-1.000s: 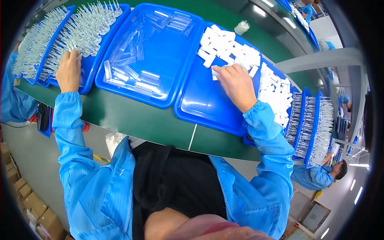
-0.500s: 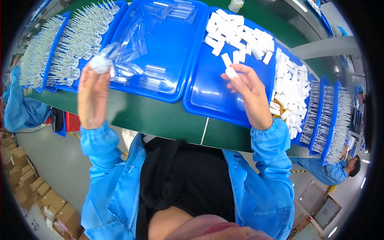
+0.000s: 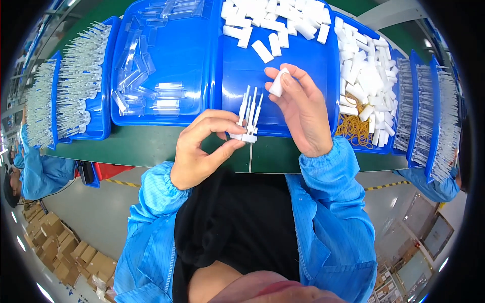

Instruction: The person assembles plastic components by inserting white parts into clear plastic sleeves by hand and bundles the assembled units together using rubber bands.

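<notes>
White plastic sticks (image 3: 249, 112) stood in a small bunch, pinched in the left hand (image 3: 202, 146) over the blue tray's (image 3: 303, 65) near edge. The right hand (image 3: 300, 108) pinched one white cap (image 3: 278, 84). A loose pinch could drop the thin sticks.

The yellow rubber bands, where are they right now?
Head view, right side: the rubber bands lie in the blue tray of white pieces, just right of the right hand.
</notes>
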A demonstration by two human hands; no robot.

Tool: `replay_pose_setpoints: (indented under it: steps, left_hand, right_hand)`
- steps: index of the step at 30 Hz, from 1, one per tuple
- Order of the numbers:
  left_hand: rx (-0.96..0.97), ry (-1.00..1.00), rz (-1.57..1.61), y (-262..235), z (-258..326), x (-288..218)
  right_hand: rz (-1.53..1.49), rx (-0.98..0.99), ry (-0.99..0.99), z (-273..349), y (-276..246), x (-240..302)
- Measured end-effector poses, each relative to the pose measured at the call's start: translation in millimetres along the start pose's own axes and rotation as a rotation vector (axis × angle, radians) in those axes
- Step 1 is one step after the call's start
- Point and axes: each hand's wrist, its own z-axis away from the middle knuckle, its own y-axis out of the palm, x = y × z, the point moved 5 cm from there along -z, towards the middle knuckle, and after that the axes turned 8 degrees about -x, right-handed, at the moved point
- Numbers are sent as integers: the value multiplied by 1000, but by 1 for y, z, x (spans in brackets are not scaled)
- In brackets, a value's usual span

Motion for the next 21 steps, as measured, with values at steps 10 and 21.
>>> replay_pose_setpoints:
  steps: [10, 21]
  left_hand:
    - [125, 33, -92, 8, -2, -9]
    - [44, 169, -350, 6, -3, -13]
  right_hand:
    - [-5, 85, 56, -3, -4, -5]
    - [238, 166, -189, 0, 0, 3]
